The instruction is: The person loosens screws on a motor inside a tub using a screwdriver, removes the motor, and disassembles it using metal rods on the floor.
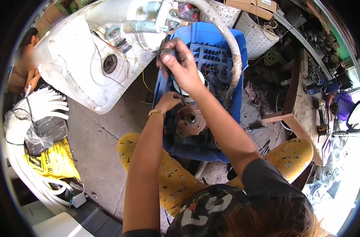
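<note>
My right hand [182, 65] is raised over the blue plastic crate [238, 100], its fingers wrapped round the dark handle of a screwdriver [168, 53]. The thin shaft points down toward a rusty round metal part [191, 119] with a hub at its middle. Just above that part, my left hand [169, 101] is closed beside the lower shaft; what its fingertips pinch is too small to make out. A white round piece [200, 79] lies partly hidden behind my right hand.
A white machine tub [75, 59] with loose wires stands at the left. A grey corrugated hose [229, 37] arches over the crate. White tubing [41, 104] and a yellow bag [55, 160] lie at far left, near another person [23, 65]. A wooden bench [302, 110] stands right.
</note>
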A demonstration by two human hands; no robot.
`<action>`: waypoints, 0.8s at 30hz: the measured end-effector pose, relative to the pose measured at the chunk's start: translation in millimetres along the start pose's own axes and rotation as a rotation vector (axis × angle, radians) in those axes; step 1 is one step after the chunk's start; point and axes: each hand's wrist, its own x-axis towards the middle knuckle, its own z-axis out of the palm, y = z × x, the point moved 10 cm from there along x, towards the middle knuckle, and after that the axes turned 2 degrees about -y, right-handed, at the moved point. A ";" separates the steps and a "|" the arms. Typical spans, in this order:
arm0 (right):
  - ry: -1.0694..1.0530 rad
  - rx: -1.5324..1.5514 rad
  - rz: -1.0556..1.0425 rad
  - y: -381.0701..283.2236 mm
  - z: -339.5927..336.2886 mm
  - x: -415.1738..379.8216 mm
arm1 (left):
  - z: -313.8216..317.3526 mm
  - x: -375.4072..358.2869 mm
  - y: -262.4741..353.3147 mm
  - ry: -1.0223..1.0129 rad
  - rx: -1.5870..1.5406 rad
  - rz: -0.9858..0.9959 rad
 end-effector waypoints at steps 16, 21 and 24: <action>-0.407 0.358 0.134 0.1 26.7 1.6 | 55.8 22.3 -30.6 -0.175 0.211 0.177; 0.100 -0.280 -0.176 -24.9 -21.2 1.7 | 40.9 24.4 -28.0 0.152 0.164 0.349; 0.182 -0.146 -0.086 -16.5 -24.0 -1.5 | 45.1 32.6 -35.5 0.232 0.153 0.429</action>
